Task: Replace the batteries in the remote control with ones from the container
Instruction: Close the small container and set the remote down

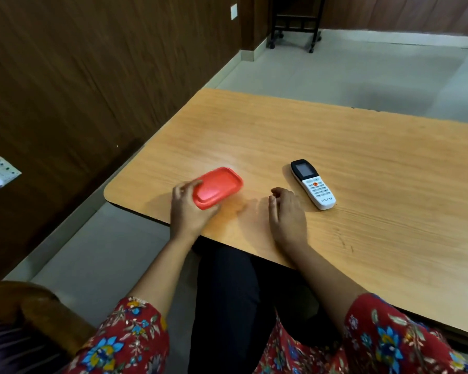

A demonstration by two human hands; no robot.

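We see a red container (217,188) with rounded corners, its lid shut, tilted up off the wooden table (362,163) near the left corner. To its right lies a white remote control (313,183), face up, black screen end pointing away, well apart.

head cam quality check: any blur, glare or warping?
Head view: motion blur smears the red container and the left hand gripping it; the remote and right hand are sharper, the remote's logo readable. Soft glare on the table behind the container. Wide-angle bending at the frame edges.
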